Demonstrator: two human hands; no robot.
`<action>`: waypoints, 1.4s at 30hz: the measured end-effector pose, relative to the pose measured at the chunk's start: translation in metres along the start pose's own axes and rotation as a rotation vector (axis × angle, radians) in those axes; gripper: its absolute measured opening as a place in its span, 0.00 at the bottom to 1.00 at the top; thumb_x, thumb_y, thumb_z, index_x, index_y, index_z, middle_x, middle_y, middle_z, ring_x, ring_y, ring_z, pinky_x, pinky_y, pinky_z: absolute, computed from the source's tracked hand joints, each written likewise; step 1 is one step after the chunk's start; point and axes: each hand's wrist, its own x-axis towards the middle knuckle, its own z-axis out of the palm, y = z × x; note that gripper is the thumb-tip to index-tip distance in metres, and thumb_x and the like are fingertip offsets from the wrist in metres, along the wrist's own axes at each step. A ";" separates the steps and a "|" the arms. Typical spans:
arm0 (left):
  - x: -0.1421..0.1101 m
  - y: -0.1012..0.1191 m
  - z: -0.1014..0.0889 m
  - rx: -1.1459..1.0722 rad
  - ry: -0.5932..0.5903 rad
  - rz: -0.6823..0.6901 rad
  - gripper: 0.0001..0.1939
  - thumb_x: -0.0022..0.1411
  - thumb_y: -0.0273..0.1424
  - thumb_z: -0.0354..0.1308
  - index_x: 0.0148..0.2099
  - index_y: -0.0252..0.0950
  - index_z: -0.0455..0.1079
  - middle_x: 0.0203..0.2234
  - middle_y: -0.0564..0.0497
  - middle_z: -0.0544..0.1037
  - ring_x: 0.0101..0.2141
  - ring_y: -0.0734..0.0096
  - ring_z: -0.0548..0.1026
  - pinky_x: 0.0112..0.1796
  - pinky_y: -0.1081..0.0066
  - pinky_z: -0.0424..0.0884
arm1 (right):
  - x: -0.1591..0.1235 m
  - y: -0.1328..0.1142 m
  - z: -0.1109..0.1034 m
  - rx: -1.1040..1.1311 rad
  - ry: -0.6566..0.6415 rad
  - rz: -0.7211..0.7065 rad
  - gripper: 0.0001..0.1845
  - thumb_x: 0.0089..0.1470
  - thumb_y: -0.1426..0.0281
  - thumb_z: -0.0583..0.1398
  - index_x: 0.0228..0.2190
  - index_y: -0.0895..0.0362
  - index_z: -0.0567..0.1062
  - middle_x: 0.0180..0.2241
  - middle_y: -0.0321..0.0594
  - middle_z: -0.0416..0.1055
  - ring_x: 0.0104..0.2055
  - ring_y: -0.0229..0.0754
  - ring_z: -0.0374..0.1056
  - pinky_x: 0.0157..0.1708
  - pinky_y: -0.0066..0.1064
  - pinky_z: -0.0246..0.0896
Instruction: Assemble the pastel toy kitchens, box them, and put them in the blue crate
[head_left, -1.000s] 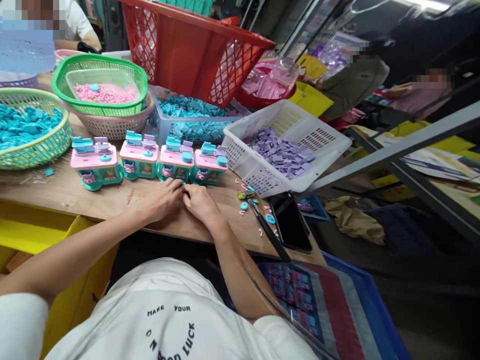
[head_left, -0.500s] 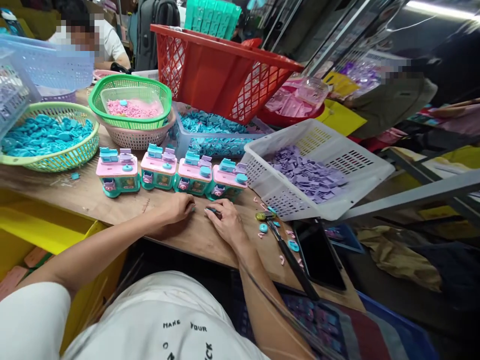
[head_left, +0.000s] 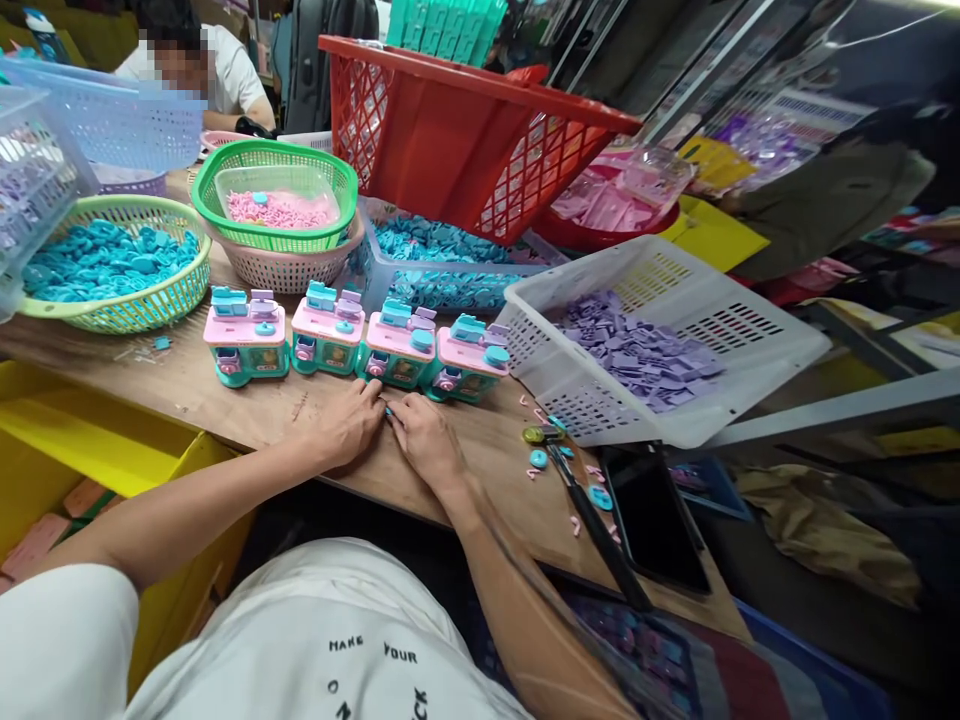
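Observation:
My left hand (head_left: 354, 425) and my right hand (head_left: 429, 440) meet at the fingertips, low over the wooden table. A small blue plastic piece (head_left: 388, 411) shows between them, pinched by my right fingers. The left fingers are closed against the same spot, and what they grip is hidden. Just beyond stand several toy kitchen counters in a row, with pink tops, teal bases and blue and purple parts: one at the left end (head_left: 247, 345), one at the right end (head_left: 466, 370), close to my fingertips.
A white basket of purple pieces (head_left: 517, 290) leans at the right. Behind the toys are a green basket (head_left: 349, 190), a bin of blue pieces (head_left: 375, 290) and a red basket (head_left: 442, 150). A hammer-like tool (head_left: 589, 520) and a phone (head_left: 652, 520) lie right. A person sits opposite.
My hands have come together; the gap between their fingertips has closed. The right hand has moved left with the blue piece. The whole view has shifted slightly.

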 end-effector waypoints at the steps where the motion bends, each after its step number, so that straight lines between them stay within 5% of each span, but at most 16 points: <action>1: -0.007 -0.003 0.003 -0.011 0.043 0.034 0.13 0.71 0.25 0.48 0.46 0.28 0.74 0.44 0.35 0.76 0.51 0.52 0.72 0.53 0.57 0.70 | 0.004 -0.008 0.000 -0.027 -0.025 0.001 0.11 0.67 0.73 0.56 0.38 0.57 0.80 0.37 0.46 0.75 0.42 0.47 0.71 0.43 0.35 0.68; 5: -0.040 -0.025 0.011 -0.099 0.133 0.033 0.15 0.73 0.32 0.49 0.54 0.29 0.70 0.48 0.36 0.72 0.48 0.54 0.69 0.48 0.57 0.72 | 0.014 -0.034 0.001 -0.042 -0.122 -0.031 0.11 0.68 0.72 0.57 0.40 0.57 0.80 0.40 0.47 0.76 0.45 0.47 0.71 0.44 0.33 0.67; 10: -0.065 -0.055 0.010 -0.259 0.181 0.005 0.13 0.73 0.27 0.46 0.44 0.31 0.72 0.37 0.42 0.72 0.37 0.63 0.69 0.40 0.64 0.71 | 0.031 -0.052 0.005 0.022 -0.182 -0.135 0.14 0.70 0.69 0.55 0.43 0.58 0.80 0.38 0.45 0.78 0.42 0.46 0.73 0.43 0.33 0.68; 17: -0.078 -0.086 -0.012 -0.266 0.384 -0.049 0.11 0.71 0.27 0.52 0.49 0.33 0.74 0.41 0.41 0.76 0.42 0.61 0.74 0.42 0.65 0.74 | 0.068 -0.068 -0.002 0.215 -0.006 -0.322 0.13 0.70 0.71 0.54 0.46 0.56 0.79 0.42 0.46 0.78 0.45 0.44 0.72 0.48 0.33 0.68; 21: -0.079 -0.089 -0.014 -0.223 0.339 -0.098 0.11 0.71 0.28 0.52 0.49 0.33 0.74 0.43 0.40 0.78 0.43 0.59 0.76 0.43 0.63 0.76 | 0.079 -0.068 -0.003 0.138 -0.021 -0.322 0.13 0.69 0.71 0.55 0.40 0.54 0.81 0.40 0.44 0.79 0.43 0.43 0.72 0.43 0.32 0.67; 26: -0.063 -0.082 -0.021 -0.318 0.447 -0.092 0.16 0.73 0.33 0.50 0.56 0.33 0.72 0.43 0.41 0.79 0.43 0.61 0.78 0.43 0.64 0.77 | 0.084 -0.050 -0.014 0.174 0.060 -0.315 0.13 0.70 0.69 0.55 0.40 0.56 0.80 0.39 0.44 0.79 0.42 0.43 0.73 0.44 0.32 0.69; 30: -0.018 -0.093 -0.042 -0.391 0.589 -0.071 0.15 0.74 0.32 0.50 0.55 0.35 0.74 0.42 0.44 0.81 0.42 0.65 0.78 0.44 0.66 0.75 | 0.105 -0.032 -0.030 0.152 0.296 -0.252 0.14 0.71 0.67 0.53 0.43 0.54 0.80 0.41 0.45 0.79 0.45 0.45 0.74 0.49 0.37 0.69; 34: 0.021 -0.110 -0.048 -0.272 0.589 -0.040 0.15 0.71 0.27 0.50 0.47 0.33 0.78 0.36 0.44 0.80 0.40 0.62 0.76 0.42 0.64 0.74 | 0.129 -0.016 -0.022 0.098 0.368 -0.191 0.14 0.71 0.67 0.53 0.41 0.54 0.79 0.39 0.45 0.78 0.43 0.45 0.73 0.48 0.37 0.68; 42: 0.017 -0.115 -0.036 -0.251 0.574 -0.008 0.16 0.70 0.23 0.47 0.52 0.33 0.73 0.44 0.44 0.78 0.44 0.64 0.77 0.44 0.67 0.74 | 0.129 -0.012 -0.006 0.154 0.345 -0.203 0.14 0.70 0.68 0.54 0.45 0.54 0.80 0.43 0.46 0.79 0.46 0.47 0.73 0.52 0.39 0.69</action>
